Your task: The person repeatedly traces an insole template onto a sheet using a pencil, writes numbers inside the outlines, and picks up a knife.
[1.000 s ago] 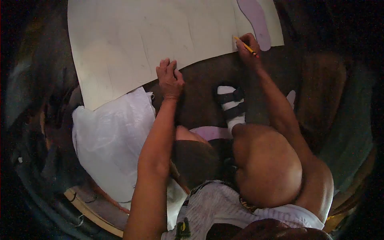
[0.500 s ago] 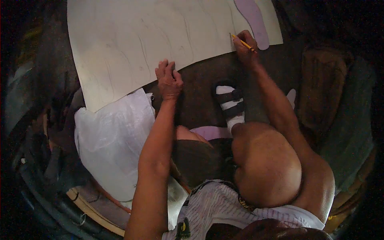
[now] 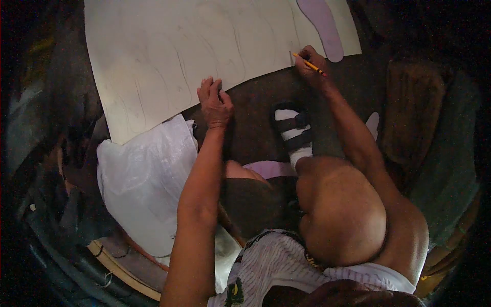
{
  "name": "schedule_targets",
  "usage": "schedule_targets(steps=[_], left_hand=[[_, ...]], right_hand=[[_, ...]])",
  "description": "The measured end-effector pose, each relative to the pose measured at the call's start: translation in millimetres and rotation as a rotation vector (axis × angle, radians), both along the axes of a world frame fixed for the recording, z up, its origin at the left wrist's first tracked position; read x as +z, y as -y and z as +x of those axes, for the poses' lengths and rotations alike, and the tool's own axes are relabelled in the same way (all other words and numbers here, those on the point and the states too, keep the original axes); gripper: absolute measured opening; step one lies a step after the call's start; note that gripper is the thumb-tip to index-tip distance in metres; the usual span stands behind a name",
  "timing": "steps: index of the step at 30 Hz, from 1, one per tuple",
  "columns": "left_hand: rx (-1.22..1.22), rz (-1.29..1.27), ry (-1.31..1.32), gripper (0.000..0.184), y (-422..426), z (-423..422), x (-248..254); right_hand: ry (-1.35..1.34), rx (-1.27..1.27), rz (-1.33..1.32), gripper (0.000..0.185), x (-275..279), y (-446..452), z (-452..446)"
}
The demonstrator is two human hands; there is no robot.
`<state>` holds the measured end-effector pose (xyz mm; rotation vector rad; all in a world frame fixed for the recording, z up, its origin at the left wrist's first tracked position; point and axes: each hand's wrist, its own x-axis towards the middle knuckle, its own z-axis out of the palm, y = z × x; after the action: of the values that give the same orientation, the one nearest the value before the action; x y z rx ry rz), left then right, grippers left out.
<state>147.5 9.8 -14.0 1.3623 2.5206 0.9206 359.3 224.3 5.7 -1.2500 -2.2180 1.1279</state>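
A large off-white sheet lies at the top of the view, marked with several long curved pencil lines. My right hand grips a yellow pencil, its tip on the sheet close to the near edge. Just right of that hand lies a flat purple sole-shaped piece on the sheet. My left hand rests over the sheet's near edge with fingers extended and somewhat apart, holding nothing.
A white plastic sack sits at the left, under the sheet's corner. A sandalled foot stands between my arms. Another purple piece lies near my legs. A brown padded item is at the right.
My right hand has moved down and slightly left, bringing the pencil tip nearer the sheet's near edge. The left hand stays almost where it was.
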Motion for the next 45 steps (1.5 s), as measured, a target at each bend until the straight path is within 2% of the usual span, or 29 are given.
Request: schedule_targets(steps=[8,10,11,13,14,16,17,18,19,21,22,25,27,28,29,30,31,32,34,35,36,37,38,39,40,41,42,44,45], left_hand=[[0.001,-0.039,-0.006,0.032,-1.5,0.5,0.5],[0.015,-0.046,-0.011,0.032,-1.0,1.9,1.4],[0.012,-0.045,-0.013,0.032,-0.6,1.8,1.3],[-0.025,-0.06,-0.001,0.033,0.6,-3.2,1.7],[-0.031,-0.062,-0.007,0.033,1.1,-2.8,5.3],[0.161,-0.004,-0.021,0.037,-0.5,6.8,14.5],[0.255,-0.033,-0.062,0.04,-0.8,9.7,21.8],[0.248,-0.023,-0.056,0.04,-1.6,12.8,26.5],[0.407,0.026,-0.05,0.041,-0.7,15.3,30.1],[0.648,0.082,0.036,0.043,2.9,18.1,36.1],[0.643,0.071,0.039,0.043,7.5,19.0,37.1],[0.633,-0.023,0.284,0.044,22.2,19.9,41.8],[0.497,-0.096,0.267,0.039,38.0,23.1,48.1],[0.496,-0.11,0.408,0.036,41.7,23.9,57.9],[0.485,-0.126,0.453,0.034,51.5,24.9,58.6],[0.447,-0.12,0.529,0.033,56.5,23.6,71.8],[0.417,-0.134,0.483,0.032,57.8,25.9,84.1],[0.383,-0.142,0.49,0.032,63.5,24.8,92.9],[0.414,-0.232,0.498,0.03,81.1,18.5,111.4],[0.408,-0.24,0.494,0.03,82.0,17.7,132.1],[0.444,-0.256,0.488,0.03,80.0,18.0,155.8],[0.485,-0.269,0.481,0.029,83.8,18.0,173.4],[0.369,-0.162,0.362,0.03,99.0,13.0,180.5],[0.329,-0.229,0.158,0.03,108.5,12.6,196.3],[0.292,-0.296,-0.046,0.03,118.4,12.1,212.3],[0.313,-0.329,-0.13,0.032,138.0,10.4,220.1],[0.365,-0.361,-0.157,0.032,158.8,9.3,223.9],[0.431,-0.483,-0.277,0.033,197.8,15.2,228.9],[0.379,-0.502,-0.32,0.035,207.5,22.4,230.8]], right_hand=[[-0.052,0.106,0.099,0.016,-0.8,-2.7,2.7],[0.119,-0.017,0.148,0.015,-0.9,-4.7,1.2],[0.119,-0.02,0.149,0.015,0.7,-9.6,3.6],[-0.061,-0.444,0.147,0.016,7.3,-25.1,9.5],[-0.065,-0.451,0.144,0.016,15.7,-30.4,11.5],[-0.319,-0.603,-0.135,0.02,33.1,-46.4,21.7],[-0.318,-0.609,-0.121,0.02,33.5,-53.4,32.3],[-0.102,-0.428,0.061,0.024,31.6,-60.1,42.8],[0.116,-0.245,0.234,0.029,29.9,-63.4,48.5],[0.197,-0.175,0.341,0.031,18.8,-64.3,51.2],[0.27,-0.098,0.443,0.034,11.1,-63.7,50.1],[0.327,-0.07,0.414,0.04,-17.6,-65.2,54.2],[0.228,-0.195,0.477,0.044,-13.0,-59.8,47.6],[0.124,-0.229,0.348,0.052,-26.5,-66.6,50.2],[0.251,-0.149,0.562,0.057,-30.9,-72.5,52.7],[0.323,-0.196,0.342,0.062,-11.8,-69.7,44.6],[0.418,-0.225,0.401,0.069,-23.7,-72.7,41.7],[0.434,-0.257,0.397,0.069,-21.4,-71.1,43.6],[0.493,-0.376,0.197,0.069,-7.7,-62.8,44.2],[0.508,-0.321,0.142,0.071,2.2,-58.0,49.0],[0.503,-0.316,0.131,0.071,-0.8,-48.3,58.9],[0.465,-0.304,0.266,0.061,-8.4,-34.9,75.9],[0.423,-0.288,0.399,0.052,-11.0,-22.1,95.9],[0.41,-0.212,0.481,0.056,4.8,-7.0,123.3],[0.384,-0.255,0.51,0.057,20.1,10.2,142.5],[0.583,-0.242,0.169,0.055,46.6,23.0,169.4],[0.413,-0.299,0.158,0.054,9.5,42.4,214.1],[0.554,-0.192,-0.042,0.051,14.6,79.0,233.0],[0.623,-0.071,-0.147,0.049,15.0,97.8,218.4]])
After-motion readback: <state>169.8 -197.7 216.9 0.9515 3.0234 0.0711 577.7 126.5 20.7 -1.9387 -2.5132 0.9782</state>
